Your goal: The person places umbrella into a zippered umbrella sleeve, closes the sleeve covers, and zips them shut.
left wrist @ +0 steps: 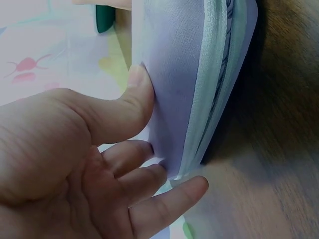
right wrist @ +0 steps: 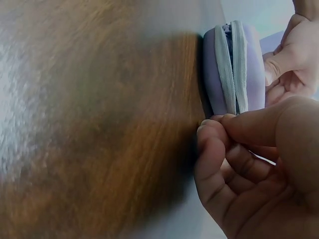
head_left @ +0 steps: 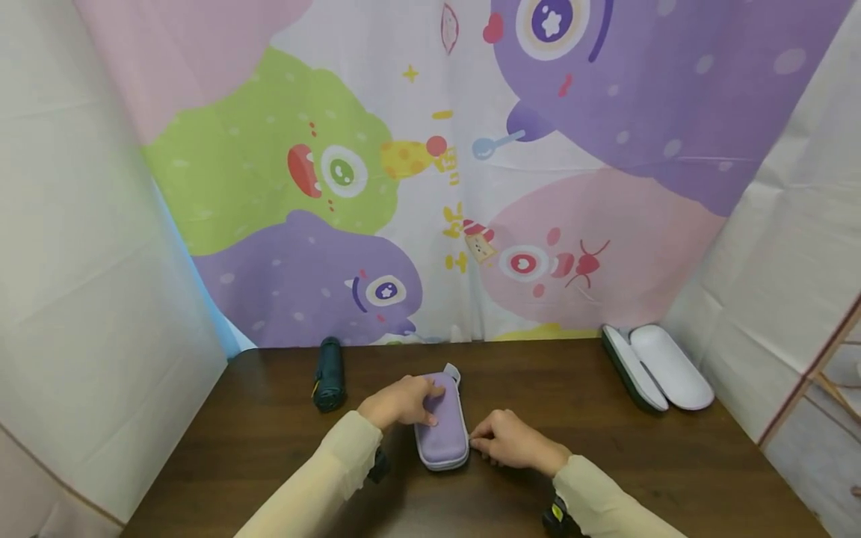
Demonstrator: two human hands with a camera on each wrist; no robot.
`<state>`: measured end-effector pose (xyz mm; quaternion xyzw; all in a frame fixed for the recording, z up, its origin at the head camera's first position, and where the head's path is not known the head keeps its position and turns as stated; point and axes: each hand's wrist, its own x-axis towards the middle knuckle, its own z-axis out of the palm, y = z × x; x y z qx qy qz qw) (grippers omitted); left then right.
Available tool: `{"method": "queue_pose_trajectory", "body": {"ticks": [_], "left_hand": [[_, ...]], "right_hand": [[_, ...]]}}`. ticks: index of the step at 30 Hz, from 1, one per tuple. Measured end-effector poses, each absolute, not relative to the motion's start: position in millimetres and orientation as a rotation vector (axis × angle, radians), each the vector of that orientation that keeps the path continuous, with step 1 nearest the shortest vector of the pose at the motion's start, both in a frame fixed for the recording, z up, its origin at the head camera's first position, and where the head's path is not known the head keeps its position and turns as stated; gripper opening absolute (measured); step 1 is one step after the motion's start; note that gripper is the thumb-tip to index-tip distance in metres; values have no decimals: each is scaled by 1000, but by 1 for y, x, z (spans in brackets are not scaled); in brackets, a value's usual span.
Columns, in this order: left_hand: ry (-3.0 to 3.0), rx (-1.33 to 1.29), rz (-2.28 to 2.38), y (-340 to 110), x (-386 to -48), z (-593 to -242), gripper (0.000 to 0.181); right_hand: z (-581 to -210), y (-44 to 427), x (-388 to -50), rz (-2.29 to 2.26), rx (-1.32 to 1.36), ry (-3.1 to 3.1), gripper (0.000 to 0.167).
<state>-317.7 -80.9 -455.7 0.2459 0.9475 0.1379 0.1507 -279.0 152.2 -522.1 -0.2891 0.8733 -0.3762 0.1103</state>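
Note:
A lavender zippered case (head_left: 445, 430) with pale grey zipper tape lies on the table, a small loop at its far end. On its top my left hand (head_left: 403, 403) presses with thumb and fingers spread; the left wrist view shows the thumb (left wrist: 137, 94) against the fabric. At the near right side of the case, my right hand (head_left: 514, 441) pinches the zipper pull between thumb and index finger, which hide it. In the right wrist view the zipper (right wrist: 231, 69) shows a narrow dark gap between its tapes beyond the fingertips.
A folded dark green umbrella (head_left: 329, 377) lies at the back left of the brown wooden table (head_left: 269, 463). An open hard case (head_left: 673, 366) with white lining and a dark green shell stands at the back right. A cartoon-printed curtain (head_left: 464, 179) hangs behind.

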Motion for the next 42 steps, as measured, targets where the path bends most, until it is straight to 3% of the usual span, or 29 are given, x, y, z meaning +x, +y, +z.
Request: {"method": "queue_pose_trajectory", "body": {"ticks": [11, 19, 25, 31, 42], "left_hand": [[2792, 613, 286, -74, -313, -445, 63], [2664, 1033, 414, -89, -327, -466, 46], [2517, 1132, 374, -92, -328, -465, 60], [2499, 1043, 276, -93, -325, -454, 67], [2604, 976, 187, -93, -322, -451, 63]], "right_hand": [[-518, 159, -282, -1042, -925, 2571, 13], [-522, 160, -290, -1003, -950, 2538, 13], [-519, 162, -291, -989, -956, 2526, 13], [-513, 163, -290, -989, -963, 2527, 12], [-516, 160, -296, -976, -936, 2530, 14]]}}
